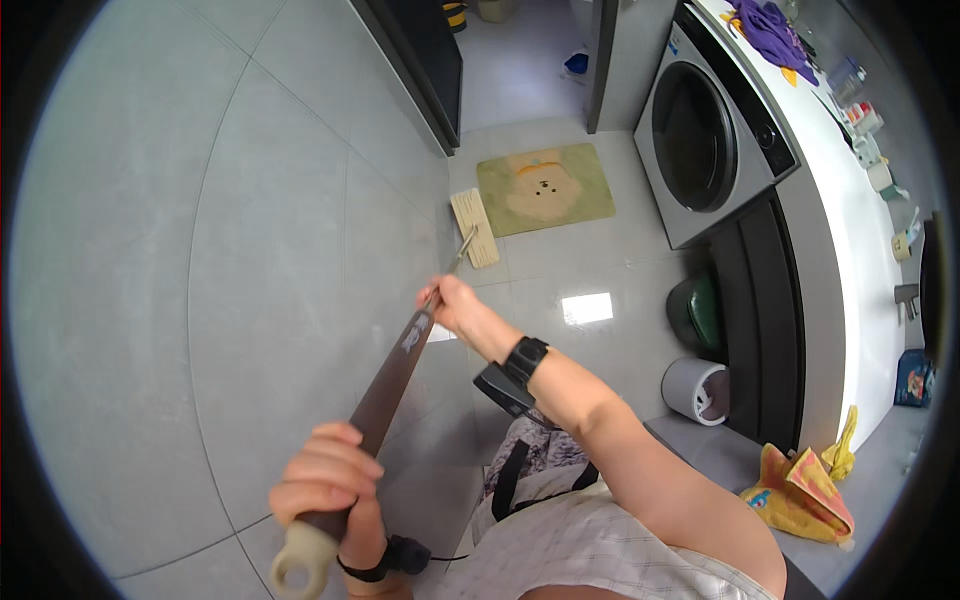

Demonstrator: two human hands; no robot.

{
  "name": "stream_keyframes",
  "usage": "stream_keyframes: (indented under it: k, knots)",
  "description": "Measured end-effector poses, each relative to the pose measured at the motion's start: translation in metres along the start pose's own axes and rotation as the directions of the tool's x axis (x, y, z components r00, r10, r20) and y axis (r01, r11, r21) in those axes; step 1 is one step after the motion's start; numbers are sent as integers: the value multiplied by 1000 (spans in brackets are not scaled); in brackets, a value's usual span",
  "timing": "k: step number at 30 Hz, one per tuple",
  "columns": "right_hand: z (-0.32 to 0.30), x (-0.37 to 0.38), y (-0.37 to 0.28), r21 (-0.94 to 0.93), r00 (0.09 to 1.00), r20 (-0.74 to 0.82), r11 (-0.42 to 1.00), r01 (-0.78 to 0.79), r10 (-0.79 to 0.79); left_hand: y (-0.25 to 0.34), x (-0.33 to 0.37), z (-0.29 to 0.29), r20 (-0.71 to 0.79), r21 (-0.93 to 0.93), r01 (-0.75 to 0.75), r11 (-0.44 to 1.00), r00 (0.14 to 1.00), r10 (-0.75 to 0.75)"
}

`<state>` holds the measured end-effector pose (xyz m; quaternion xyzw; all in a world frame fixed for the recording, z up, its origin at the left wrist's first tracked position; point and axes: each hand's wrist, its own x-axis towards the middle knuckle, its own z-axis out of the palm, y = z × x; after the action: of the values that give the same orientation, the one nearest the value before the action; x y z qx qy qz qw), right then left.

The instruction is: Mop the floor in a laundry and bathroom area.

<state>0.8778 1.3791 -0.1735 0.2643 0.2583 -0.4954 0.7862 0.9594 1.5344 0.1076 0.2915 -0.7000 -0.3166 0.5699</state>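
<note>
One mop runs from the lower left up toward the middle of the view, and both hands are on its brown handle. The left hand is wrapped tight around the near end, just above the pale hanging loop, which gives leverage at the top. The right hand is closed around the handle farther down, where it narrows to a thin metal rod, a spot that looks suited to steering. The flat pale mop head lies on the grey tiled floor right at the foot of the tiled wall, so the handle slants along that wall. One green mat with a yellowish figure lies just beyond the mop head, in front of a doorway. One front-loading washing machine stands under the white counter, with one white bin beside it on the floor. A yellow cloth hangs at the lower right. Each wrist carries one black band.
</note>
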Motion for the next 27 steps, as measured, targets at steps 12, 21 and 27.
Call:
stream_keyframes:
  k: [12,21,27]
  knots:
    - [45,43,-40,-387,980,22,902,190,-197,-100,20,6,168,28,122,992,978,-125]
    - [12,103,-58,-442,982,23,879,179,-188,-133,0,16,240,134,90,987,963,-120]
    - [1,105,-45,-644,981,-92,761,72,-171,-130,-12,17,212,203,171,964,953,-214]
